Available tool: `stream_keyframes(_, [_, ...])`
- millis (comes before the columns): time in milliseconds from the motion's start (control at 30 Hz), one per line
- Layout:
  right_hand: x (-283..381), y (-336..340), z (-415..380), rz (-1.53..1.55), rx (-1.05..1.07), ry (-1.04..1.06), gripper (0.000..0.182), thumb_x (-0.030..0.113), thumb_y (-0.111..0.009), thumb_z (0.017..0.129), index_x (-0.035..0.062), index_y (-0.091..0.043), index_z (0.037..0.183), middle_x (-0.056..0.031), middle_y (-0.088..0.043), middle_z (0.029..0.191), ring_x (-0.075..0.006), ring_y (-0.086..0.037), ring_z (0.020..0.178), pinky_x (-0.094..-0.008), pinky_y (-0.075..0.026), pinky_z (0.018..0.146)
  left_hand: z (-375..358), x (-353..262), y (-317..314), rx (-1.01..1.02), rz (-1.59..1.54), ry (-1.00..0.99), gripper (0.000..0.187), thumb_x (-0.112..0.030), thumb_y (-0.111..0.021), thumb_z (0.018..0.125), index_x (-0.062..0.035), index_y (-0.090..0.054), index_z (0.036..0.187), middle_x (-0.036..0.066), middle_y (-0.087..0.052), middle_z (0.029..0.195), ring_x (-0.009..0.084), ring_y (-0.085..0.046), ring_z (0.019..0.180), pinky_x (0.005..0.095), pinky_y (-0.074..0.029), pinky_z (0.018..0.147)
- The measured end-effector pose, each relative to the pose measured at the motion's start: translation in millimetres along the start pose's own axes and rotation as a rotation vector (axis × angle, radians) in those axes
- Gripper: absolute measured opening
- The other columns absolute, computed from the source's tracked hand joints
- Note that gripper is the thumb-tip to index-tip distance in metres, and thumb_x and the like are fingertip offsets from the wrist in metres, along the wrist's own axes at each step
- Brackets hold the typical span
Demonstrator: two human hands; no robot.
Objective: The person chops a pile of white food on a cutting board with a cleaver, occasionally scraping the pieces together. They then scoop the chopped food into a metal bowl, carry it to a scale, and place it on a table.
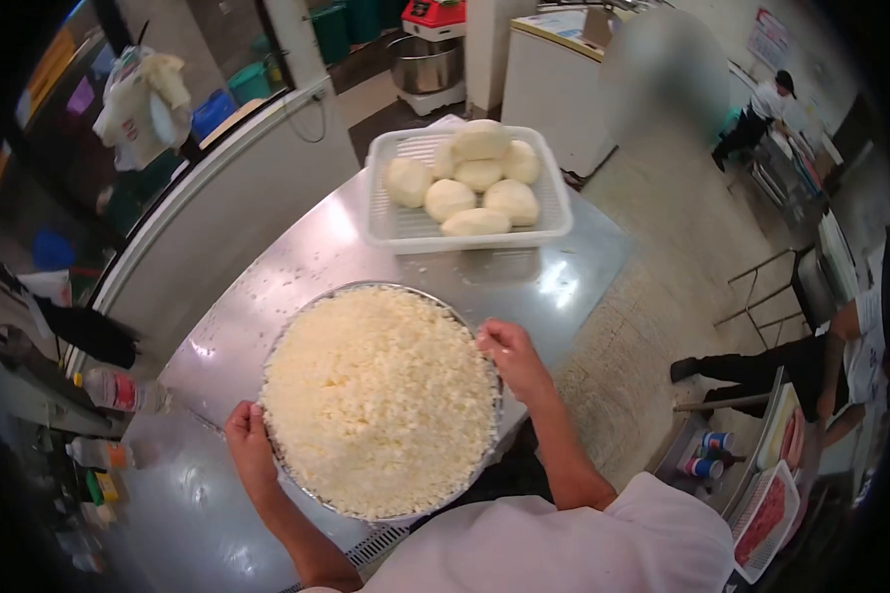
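Note:
A wide round metal pan (501,405) is heaped high with small pale bits that look like grated cheese (381,395). It stands at the near side of the steel table, close to my body. At its left rim my left hand (250,437) is closed, thumb up against the edge. My right hand (512,358) grips the upper right rim with curled fingers. Beyond the pan, a white plastic basket (388,235) holds several smooth, pale rounded lumps (450,201).
The steel table (193,474) has scattered crumbs. Bottles (119,390) line its left side. A mixer (430,64) and a white chest (554,99) stand behind. At right, a person (811,366) is beside a cart with a basket of red meat (764,524); another person (764,114) works farther back.

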State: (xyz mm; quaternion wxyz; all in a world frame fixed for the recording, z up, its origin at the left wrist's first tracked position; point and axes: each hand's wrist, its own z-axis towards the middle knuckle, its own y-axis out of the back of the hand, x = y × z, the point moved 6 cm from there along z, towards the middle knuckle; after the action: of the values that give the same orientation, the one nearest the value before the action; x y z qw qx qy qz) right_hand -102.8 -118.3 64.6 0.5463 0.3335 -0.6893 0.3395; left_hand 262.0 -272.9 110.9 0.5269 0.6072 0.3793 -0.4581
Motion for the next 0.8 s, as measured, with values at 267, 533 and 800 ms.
stream_keyframes(267, [21.6, 256.6, -52.5, -0.161, -0.324, 0.057, 0.018, 0.004, -0.054, 0.086, 0.0059, -0.046, 0.07, 0.0084, -0.04, 0.068, -0.003, -0.038, 0.064, -0.0219, -0.032, 0.057, -39.1, -52.7, -260.8, 0.234, 0.055, -0.099, 0.023, -0.011, -0.053, 0.094, -0.0013, -0.054, 0.073, -0.006, -0.045, 0.063, 0.0059, -0.038, 0.06, 0.025, -0.032, 0.055])
stream_keyframes(533, [57.7, 443.0, -80.8, -0.147, -0.657, 0.062, 0.016, 0.007, -0.053, 0.086, 0.0043, -0.049, 0.071, 0.0053, -0.041, 0.065, -0.0054, -0.037, 0.062, -0.0238, -0.031, 0.056, -49.2, -110.3, -482.8, 0.466, 0.055, -0.246, 0.022, -0.008, -0.052, 0.091, 0.0033, -0.053, 0.072, -0.001, -0.045, 0.062, 0.008, -0.038, 0.062, 0.0274, -0.034, 0.056])
stream_keyframes(800, [41.6, 574.4, -21.3, 0.049, -0.725, 0.086, 0.018, 0.006, -0.053, 0.086, 0.0074, -0.05, 0.068, 0.0071, -0.044, 0.065, -0.0034, -0.039, 0.061, -0.0218, -0.03, 0.055, -31.6, -140.9, -647.7, 0.548, -0.076, -0.083, 0.025, -0.011, -0.053, 0.093, 0.0014, -0.052, 0.071, -0.006, -0.041, 0.062, 0.0063, -0.035, 0.06, 0.0273, -0.031, 0.052])
